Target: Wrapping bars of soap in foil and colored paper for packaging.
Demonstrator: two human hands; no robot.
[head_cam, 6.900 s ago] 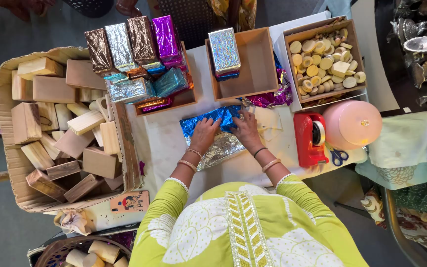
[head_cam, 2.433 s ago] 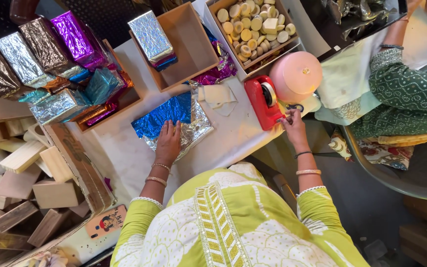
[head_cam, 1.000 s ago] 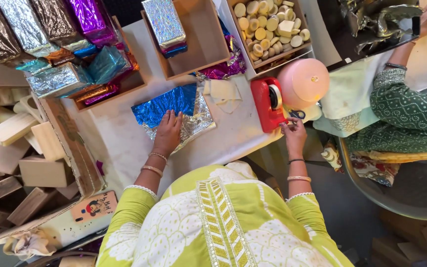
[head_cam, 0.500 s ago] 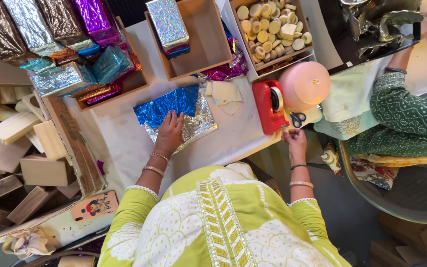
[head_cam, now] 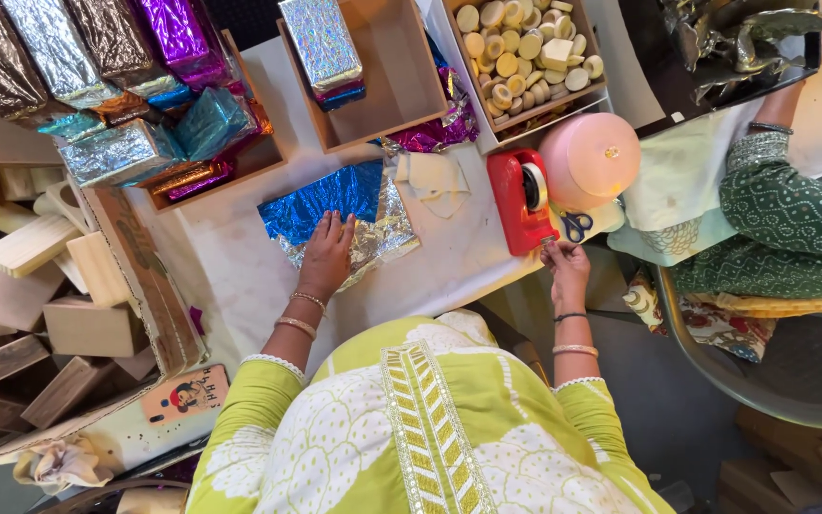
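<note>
My left hand [head_cam: 327,253] lies flat, fingers spread, on a stack of foil sheets, blue [head_cam: 321,200] on top and silver [head_cam: 387,233] beneath, on the white table [head_cam: 230,276]. My right hand [head_cam: 566,269] is at the table's right edge just below the red tape dispenser [head_cam: 518,202], its fingers pinched together on what looks like a strip of tape [head_cam: 550,243]. Blue-handled scissors [head_cam: 577,226] lie beside the dispenser. A pale soap bar [head_cam: 435,181] rests on the foil's right side.
A box of foil-wrapped bars [head_cam: 116,105] stands at the back left, another box [head_cam: 382,67] holds a silver wrapped bar, a third [head_cam: 525,48] holds round soaps. Plain soap blocks [head_cam: 40,276] fill a carton at left. A pink lid [head_cam: 590,160] and another person's green sleeve [head_cam: 792,228] are at right.
Earlier both hands smoothed the foil. My right hand then went to the tape dispenser and has since pulled back toward the table's edge; my left hand stays on the foil.
</note>
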